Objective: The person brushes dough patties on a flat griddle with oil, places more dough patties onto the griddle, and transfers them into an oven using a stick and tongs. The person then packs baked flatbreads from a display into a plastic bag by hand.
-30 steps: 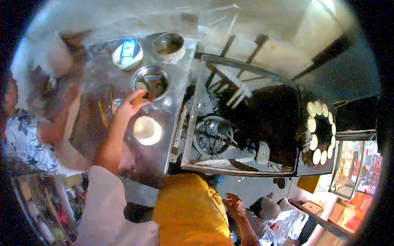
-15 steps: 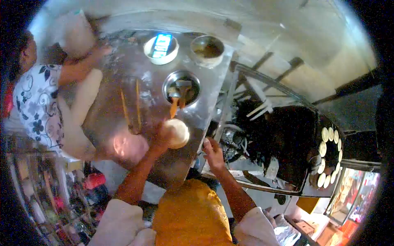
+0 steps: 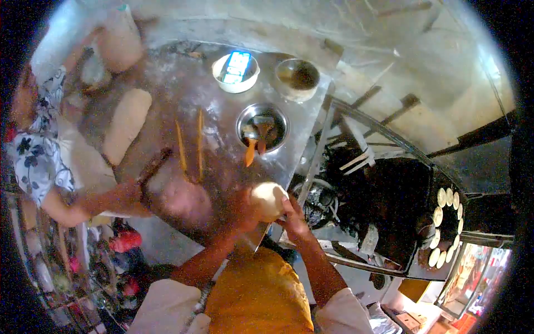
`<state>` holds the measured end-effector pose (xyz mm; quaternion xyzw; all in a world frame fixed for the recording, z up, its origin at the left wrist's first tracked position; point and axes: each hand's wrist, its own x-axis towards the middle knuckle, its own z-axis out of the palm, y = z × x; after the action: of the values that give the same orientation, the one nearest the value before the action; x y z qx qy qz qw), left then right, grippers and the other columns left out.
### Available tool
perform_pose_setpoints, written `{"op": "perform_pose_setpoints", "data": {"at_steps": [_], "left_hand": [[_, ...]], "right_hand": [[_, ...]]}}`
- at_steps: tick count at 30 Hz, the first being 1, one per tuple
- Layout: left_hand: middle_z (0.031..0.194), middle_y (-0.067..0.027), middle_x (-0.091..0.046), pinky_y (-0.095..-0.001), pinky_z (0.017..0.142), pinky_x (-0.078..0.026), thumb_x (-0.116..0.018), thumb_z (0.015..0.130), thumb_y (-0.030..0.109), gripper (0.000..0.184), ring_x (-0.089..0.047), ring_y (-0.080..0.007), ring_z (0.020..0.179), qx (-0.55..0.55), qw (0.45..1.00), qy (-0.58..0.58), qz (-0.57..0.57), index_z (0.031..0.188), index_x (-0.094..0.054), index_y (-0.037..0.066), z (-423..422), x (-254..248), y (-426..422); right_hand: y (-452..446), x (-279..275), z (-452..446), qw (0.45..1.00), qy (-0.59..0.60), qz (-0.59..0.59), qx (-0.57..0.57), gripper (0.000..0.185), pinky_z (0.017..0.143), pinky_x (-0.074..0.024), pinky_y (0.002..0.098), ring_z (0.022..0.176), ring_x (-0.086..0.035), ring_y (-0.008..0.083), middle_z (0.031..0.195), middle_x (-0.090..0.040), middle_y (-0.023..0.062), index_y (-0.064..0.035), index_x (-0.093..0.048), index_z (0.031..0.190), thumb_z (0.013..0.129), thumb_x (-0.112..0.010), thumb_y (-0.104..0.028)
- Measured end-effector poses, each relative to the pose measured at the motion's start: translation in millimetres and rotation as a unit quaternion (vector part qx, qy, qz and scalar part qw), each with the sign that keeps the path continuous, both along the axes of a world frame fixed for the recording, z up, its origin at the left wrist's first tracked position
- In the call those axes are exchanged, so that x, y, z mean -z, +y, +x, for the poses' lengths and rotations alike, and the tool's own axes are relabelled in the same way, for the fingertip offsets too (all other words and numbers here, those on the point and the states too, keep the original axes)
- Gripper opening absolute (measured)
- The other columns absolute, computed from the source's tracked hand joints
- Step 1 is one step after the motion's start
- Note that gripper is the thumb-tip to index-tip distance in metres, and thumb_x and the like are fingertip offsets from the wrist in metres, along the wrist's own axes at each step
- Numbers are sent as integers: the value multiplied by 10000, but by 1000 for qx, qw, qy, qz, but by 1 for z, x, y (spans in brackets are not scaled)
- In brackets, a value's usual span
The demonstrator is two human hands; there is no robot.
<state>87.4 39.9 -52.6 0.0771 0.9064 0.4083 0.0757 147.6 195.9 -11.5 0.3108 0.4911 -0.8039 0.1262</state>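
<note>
A round pale dough disc (image 3: 268,201) is held at the near right edge of the metal table (image 3: 222,150). My left hand (image 3: 243,211) grips its left side, the fingers blurred. On its right side my right hand (image 3: 292,216) closes with the thumb on top. Beyond the disc stands a steel bowl (image 3: 240,132) with a brush (image 3: 263,132) and an orange-handled tool (image 3: 250,152) resting in it.
Behind are a white bowl (image 3: 238,87) with a phone (image 3: 237,67) and a bowl of liquid (image 3: 298,93). A co-worker's arm (image 3: 94,205) reaches in left, near sticks (image 3: 200,145) and a long dough piece (image 3: 127,125). Pale discs (image 3: 438,216) ring a griddle right of the charcoal pan (image 3: 318,203).
My right hand has come in to the disc, and both hands now hold it, farther toward the table edge. Earlier my left hand left the orange-handled tool in the bowl. The co-worker's arm has moved nearer.
</note>
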Motion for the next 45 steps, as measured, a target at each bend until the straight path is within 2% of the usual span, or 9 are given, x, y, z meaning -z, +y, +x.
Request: {"op": "perform_pose_setpoints", "data": {"at_steps": [6,9,14,18,20,22,26,38,45], "left_hand": [[1038,-164,-629,-385,875,-481,-671,768,187,477,-604,-270,982,-36,947,-268,174,1184,-559,-18,15,-61,20],[994,-120,-647,-343,831,-496,-652,811,163,383,-620,-225,920,-20,872,-354,336,1134,-575,-29,26,-65,23],[1076,-118,-637,-387,877,-491,-679,840,315,445,-594,-232,997,64,890,-359,274,1160,-584,22,40,-73,34],[1091,-84,-633,-383,871,-474,-425,978,464,494,-600,-221,998,32,778,-473,412,1242,-520,57,59,-69,46],[1260,-108,-573,-420,934,-453,-373,968,541,595,-554,-250,1137,120,571,-523,621,1334,-464,82,82,-86,70],[1365,-104,-499,-452,1015,-409,-331,915,663,748,-490,-261,1237,91,490,-649,575,1388,-405,88,111,-125,92],[1306,-103,-550,-436,1030,-410,-366,962,511,582,-515,-258,1213,96,541,-628,552,1319,-494,70,178,-112,137],[1306,-105,-530,-458,1005,-440,-432,944,493,568,-527,-270,1184,134,484,-760,411,1349,-455,94,380,-112,285],[1371,-103,-477,-472,1039,-398,-469,907,540,656,-474,-277,1243,169,524,-747,372,1389,-401,100,413,-89,347]], "right_hand": [[12,47,24,999,15,33,28,571,891,-470,394,1073,-564,231,1180,-591,85,-41,-498,1282,827,-683,-333],[23,-1,30,998,17,-31,60,612,842,-496,368,1006,-594,231,1115,-608,112,0,-496,1247,775,-720,-318],[46,-21,80,985,13,-59,164,641,767,-568,409,973,-635,299,1117,-607,167,33,-449,1275,773,-707,-270],[62,-87,124,967,18,-102,232,763,865,-544,427,1070,-586,313,1178,-571,171,-6,-438,1301,691,-760,-332],[68,-117,145,966,40,-105,231,800,930,-501,424,1106,-563,307,1228,-542,164,-15,-426,1320,685,-767,-362],[73,-119,168,971,20,-37,235,768,926,-490,410,1129,-549,288,1260,-526,171,1,-415,1329,718,-754,-318],[108,-120,234,934,35,351,55,726,965,-437,367,1153,-515,287,1210,-504,202,66,-389,1331,822,-695,-353],[240,-144,469,854,-34,518,45,633,924,-469,435,1070,-549,397,1233,-495,215,-64,-441,1354,872,-618,-435],[306,-118,499,830,83,538,122,258,868,-476,423,1040,-545,367,1164,-545,186,-26,-598,1014,797,-705,-117]]}}
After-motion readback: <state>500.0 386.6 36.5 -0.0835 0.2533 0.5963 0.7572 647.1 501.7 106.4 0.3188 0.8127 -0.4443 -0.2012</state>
